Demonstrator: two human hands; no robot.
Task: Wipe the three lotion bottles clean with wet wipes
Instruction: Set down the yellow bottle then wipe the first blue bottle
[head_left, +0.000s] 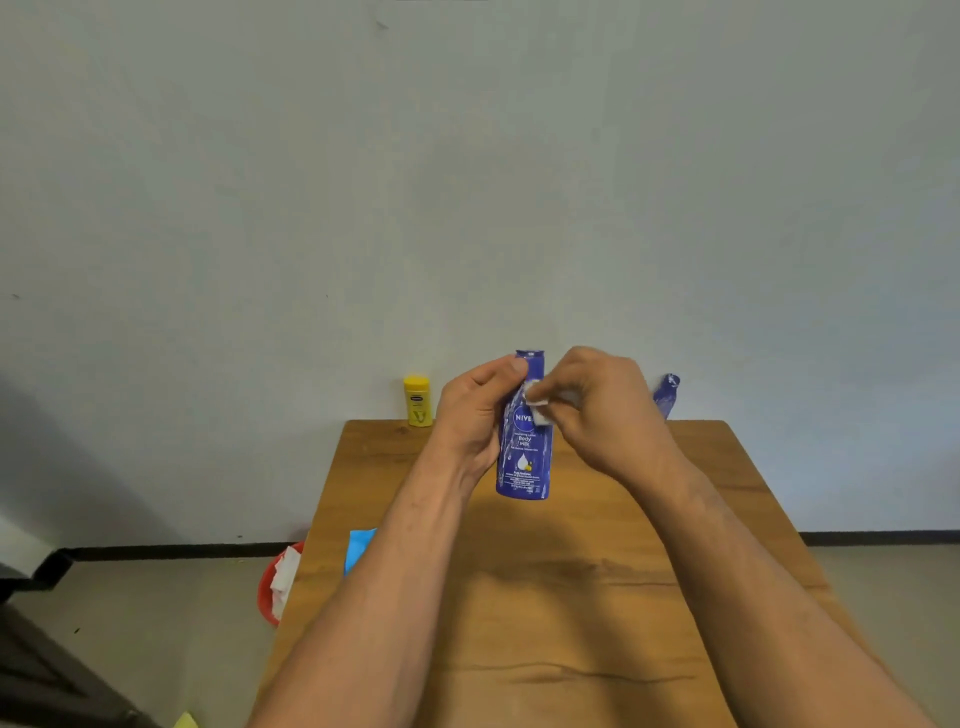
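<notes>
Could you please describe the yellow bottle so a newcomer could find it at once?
Start at the wooden table and follow it to its far edge by the wall. The yellow bottle stands upright near the far left corner, left of the left hand. It is the only yellow one; the held bottle and the far-right bottle are blue.

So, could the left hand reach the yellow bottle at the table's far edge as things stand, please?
Probably, once freed: the left hand grips the Nivea bottle, but nothing stands between it and the yellow bottle.
</notes>
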